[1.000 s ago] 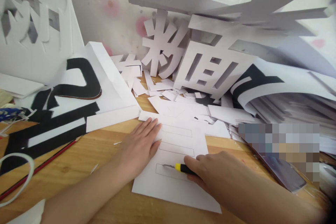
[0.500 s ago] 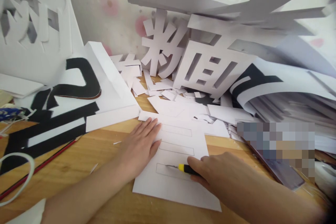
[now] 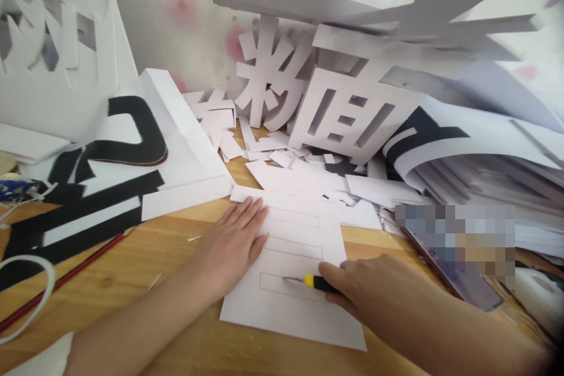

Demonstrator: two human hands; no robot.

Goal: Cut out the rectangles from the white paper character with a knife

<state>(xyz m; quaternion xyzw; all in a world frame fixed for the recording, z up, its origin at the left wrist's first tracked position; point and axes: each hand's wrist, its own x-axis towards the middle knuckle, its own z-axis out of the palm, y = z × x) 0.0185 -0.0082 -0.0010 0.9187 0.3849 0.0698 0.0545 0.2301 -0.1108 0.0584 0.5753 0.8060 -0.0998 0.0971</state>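
A white foam board sheet lies on the wooden table, with three drawn rectangles one above another. My left hand rests flat on the sheet's left side, fingers stretched out. In my right hand is a craft knife with a yellow and black handle, gripped in closed fingers. The thin blade points left, at the lowest rectangle, its tip by the upper line. Whether the tip presses into the board I cannot tell.
White scraps lie behind the sheet, before cut-out characters standing by the wall. Black paper pieces and a red pencil lie left. At right are a phone, partly blurred out, and a white mouse.
The knife has moved a little to the right along the lowest rectangle's upper line. My left hand stays in place on the sheet. The whole view has shifted slightly.
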